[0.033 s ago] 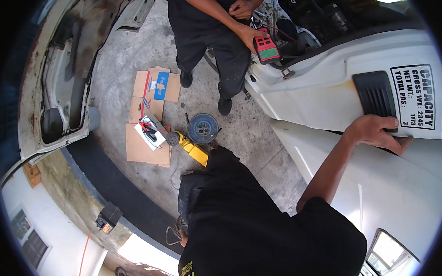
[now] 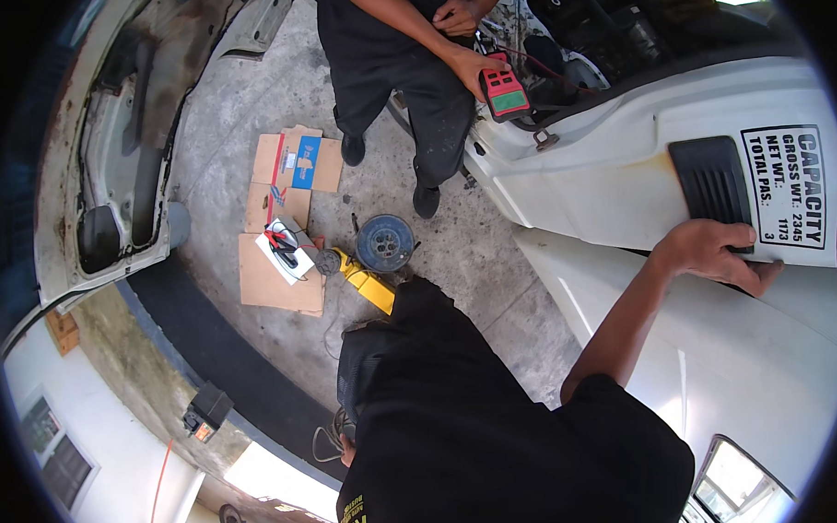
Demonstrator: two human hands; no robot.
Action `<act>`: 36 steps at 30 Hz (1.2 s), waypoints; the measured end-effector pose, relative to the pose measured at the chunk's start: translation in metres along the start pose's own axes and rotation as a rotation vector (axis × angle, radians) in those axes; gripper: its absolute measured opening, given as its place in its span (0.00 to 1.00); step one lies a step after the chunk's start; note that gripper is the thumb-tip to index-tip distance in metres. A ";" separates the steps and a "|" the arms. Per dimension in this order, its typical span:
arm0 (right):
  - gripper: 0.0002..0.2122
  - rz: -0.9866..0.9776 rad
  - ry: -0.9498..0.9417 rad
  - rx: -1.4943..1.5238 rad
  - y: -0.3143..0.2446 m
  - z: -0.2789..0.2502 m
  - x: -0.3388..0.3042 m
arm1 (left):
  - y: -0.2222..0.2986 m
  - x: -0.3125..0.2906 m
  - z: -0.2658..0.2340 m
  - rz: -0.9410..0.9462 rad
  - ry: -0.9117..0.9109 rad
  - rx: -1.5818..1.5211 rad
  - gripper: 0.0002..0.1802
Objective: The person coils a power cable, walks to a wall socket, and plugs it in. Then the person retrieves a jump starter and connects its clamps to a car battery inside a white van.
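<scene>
White metal panel (image 2: 608,153), ribbed black vent (image 2: 708,182), right hand (image 2: 707,250)

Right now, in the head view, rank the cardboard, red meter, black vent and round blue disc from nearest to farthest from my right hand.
1. Black vent: just above your right hand.
2. Red meter: up and left.
3. Round blue disc: left, near the picture's middle.
4. Cardboard: farther left, beyond the disc.
</scene>
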State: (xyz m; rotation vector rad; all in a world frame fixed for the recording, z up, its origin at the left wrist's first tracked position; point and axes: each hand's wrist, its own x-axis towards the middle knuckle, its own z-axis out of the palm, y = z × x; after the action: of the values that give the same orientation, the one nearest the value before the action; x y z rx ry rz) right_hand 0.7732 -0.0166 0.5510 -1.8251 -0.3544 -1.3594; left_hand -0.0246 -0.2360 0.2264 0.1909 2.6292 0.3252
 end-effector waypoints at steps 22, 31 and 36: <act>0.26 -0.093 -0.036 -0.045 0.032 -0.002 -0.001 | 0.089 0.032 -0.053 0.020 -0.312 -0.339 0.26; 0.25 0.145 -0.178 0.036 -0.039 -0.020 -0.020 | 0.072 0.036 -0.063 0.032 -0.240 -0.621 0.19; 0.14 -0.160 -0.339 0.096 -0.082 -0.026 -0.066 | 0.056 0.051 -0.087 0.043 -0.217 -0.783 0.18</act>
State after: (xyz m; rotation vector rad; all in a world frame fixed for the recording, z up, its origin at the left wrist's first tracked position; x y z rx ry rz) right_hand 0.6783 0.0307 0.5302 -1.9793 -0.7436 -1.1117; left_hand -0.1063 -0.1897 0.2926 0.0135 2.1033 1.2262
